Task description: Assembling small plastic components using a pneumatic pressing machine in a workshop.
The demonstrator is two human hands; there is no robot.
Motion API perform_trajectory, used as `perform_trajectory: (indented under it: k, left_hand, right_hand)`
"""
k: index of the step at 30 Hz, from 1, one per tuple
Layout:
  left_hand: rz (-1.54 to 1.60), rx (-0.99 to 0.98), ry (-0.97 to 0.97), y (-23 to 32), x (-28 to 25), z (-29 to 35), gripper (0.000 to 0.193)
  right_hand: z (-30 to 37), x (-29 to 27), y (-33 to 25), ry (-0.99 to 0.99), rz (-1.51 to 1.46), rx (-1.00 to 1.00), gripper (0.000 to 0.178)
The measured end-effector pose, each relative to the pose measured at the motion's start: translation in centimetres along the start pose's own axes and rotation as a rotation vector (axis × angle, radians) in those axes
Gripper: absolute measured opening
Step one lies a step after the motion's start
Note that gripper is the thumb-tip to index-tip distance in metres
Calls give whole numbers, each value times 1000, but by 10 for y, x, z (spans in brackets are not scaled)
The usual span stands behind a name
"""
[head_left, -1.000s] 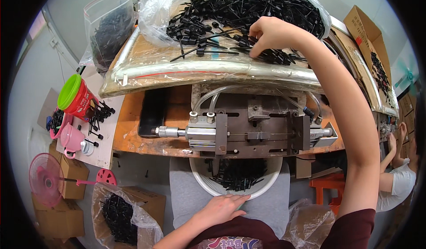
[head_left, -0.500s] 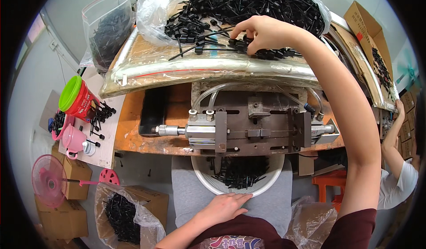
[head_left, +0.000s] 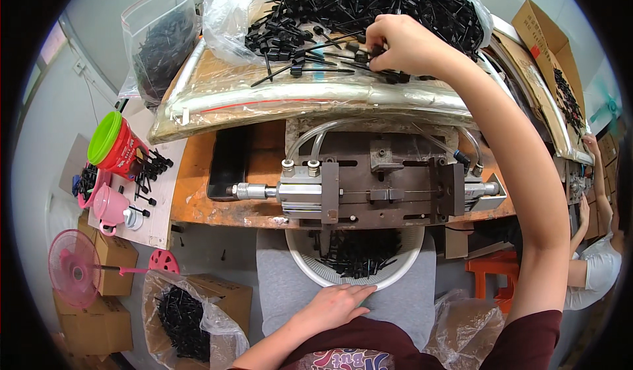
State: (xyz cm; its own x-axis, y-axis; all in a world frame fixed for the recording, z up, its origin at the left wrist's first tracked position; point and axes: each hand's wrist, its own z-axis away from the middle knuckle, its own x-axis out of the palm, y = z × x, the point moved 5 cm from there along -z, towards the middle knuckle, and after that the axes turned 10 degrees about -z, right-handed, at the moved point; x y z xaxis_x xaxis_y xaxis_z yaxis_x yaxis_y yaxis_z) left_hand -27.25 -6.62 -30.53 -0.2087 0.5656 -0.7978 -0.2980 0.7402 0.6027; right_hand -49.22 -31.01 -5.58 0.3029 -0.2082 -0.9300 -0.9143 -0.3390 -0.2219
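My right hand (head_left: 399,43) reaches over the raised ledge, its fingers curled and pinched at the near edge of a heap of black plastic parts (head_left: 310,14). Each part has a blocky head and a long thin stem. A black part shows at the fingertips, but the fingers partly hide it. With fingers stretched out, my left hand (head_left: 336,305) rests at the near rim of a white basket (head_left: 308,272) on my lap. More black parts (head_left: 359,254) lie inside it. Between the hands stands a metal clamping fixture (head_left: 386,195) with a cylinder at each end.
Clear hoses (head_left: 316,132) arch over the fixture. On the left are a red bucket (head_left: 122,149), a pink cup (head_left: 109,205), a pink fan (head_left: 74,271) and a lined box of black parts (head_left: 181,324). An orange stool (head_left: 484,268) and a co-worker's arm (head_left: 601,185) are at right.
My right hand has shifted slightly right and away from me, its fingers drawn closer together. My left hand stays at the basket rim. The co-worker's arms have moved.
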Motion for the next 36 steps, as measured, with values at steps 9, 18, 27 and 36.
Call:
perform_trajectory:
  k: [9,18,27,36]
  left_hand:
    - [1,11,41,0,0,0,51]
    - [-13,26,56,4,-6,3,50]
    - [101,180,523,45,-123,-11,45]
    - [844,39,791,28,-175,-35,64]
  right_hand:
    - [12,-28,18,147,-217,195,30]
    - [33,-43,43,170,-424,323,30]
    - [63,-85,74,562,-1139,211,33]
    - [145,-32,-46,476,-1631,161,22]
